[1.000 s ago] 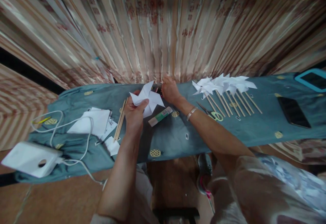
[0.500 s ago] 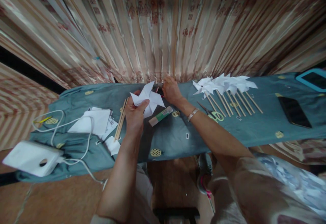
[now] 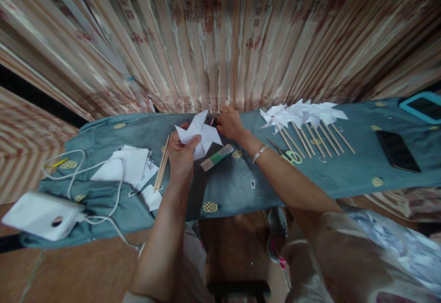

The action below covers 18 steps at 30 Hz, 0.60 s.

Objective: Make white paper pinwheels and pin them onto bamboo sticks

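Note:
My left hand (image 3: 182, 153) grips a white paper pinwheel (image 3: 206, 138) with no stick on it, thumb pressed over its centre. Just behind and to the right, my right hand (image 3: 230, 123) rests low at the table's far edge with curled fingers. Beside those fingertips is a small dark and red thing, partly hidden by the pinwheel and too small to name. A glue stick (image 3: 217, 157) with a green label lies below the pinwheel. Wooden sticks (image 3: 161, 167) lie left of my left hand.
Several finished pinwheels on sticks (image 3: 306, 114) lie in a row at right, near scissors (image 3: 292, 157). Farther right are a black phone (image 3: 398, 150) and a blue-framed device (image 3: 425, 107). At left lie paper sheets (image 3: 129, 165) and a white power bank (image 3: 43, 213) with a cable.
My right hand has shifted slightly left, toward the small dark thing behind the pinwheel. My left hand holds the pinwheel nearly still.

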Each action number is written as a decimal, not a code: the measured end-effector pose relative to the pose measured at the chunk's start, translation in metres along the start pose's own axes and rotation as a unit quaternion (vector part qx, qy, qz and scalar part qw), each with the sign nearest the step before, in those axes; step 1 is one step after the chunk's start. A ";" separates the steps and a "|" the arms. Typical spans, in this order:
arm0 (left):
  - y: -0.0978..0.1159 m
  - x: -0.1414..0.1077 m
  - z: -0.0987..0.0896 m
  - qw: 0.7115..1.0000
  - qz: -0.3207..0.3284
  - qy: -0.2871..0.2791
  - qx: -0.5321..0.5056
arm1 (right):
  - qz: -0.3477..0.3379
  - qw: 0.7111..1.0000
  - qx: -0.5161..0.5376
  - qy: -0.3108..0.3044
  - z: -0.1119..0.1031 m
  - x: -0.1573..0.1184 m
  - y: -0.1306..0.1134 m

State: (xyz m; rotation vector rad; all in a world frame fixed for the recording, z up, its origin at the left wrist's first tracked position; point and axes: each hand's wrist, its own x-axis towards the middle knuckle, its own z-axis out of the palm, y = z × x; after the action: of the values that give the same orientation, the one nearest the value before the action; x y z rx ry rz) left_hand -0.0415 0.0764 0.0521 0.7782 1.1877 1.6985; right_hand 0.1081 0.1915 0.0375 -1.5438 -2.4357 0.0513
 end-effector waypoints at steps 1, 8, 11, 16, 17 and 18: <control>0.000 0.000 0.000 1.000 0.000 0.000 -0.001 | 0.000 1.000 -0.006 -0.005 0.001 0.001 -0.001; 0.004 0.000 0.000 1.000 -0.006 0.004 -0.008 | -0.009 1.000 -0.028 -0.003 0.004 0.003 -0.001; 0.003 0.000 -0.002 1.000 -0.005 0.006 -0.009 | -0.006 1.000 -0.026 -0.004 0.004 0.002 -0.002; 0.002 0.001 -0.003 1.000 -0.001 0.006 -0.003 | -0.002 1.000 0.001 0.026 0.006 -0.001 0.000; 0.002 0.001 -0.003 1.000 -0.002 0.007 -0.003 | 0.001 0.999 0.015 0.038 0.007 -0.001 0.001; 0.002 0.001 -0.003 1.000 -0.002 0.009 -0.005 | 0.004 0.998 0.032 0.050 0.008 -0.001 0.002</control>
State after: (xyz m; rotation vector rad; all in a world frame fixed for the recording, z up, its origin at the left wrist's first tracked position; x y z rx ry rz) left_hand -0.0447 0.0760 0.0530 0.7545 1.1908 1.7097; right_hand 0.1082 0.1922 0.0288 -1.4922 -2.3280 0.0504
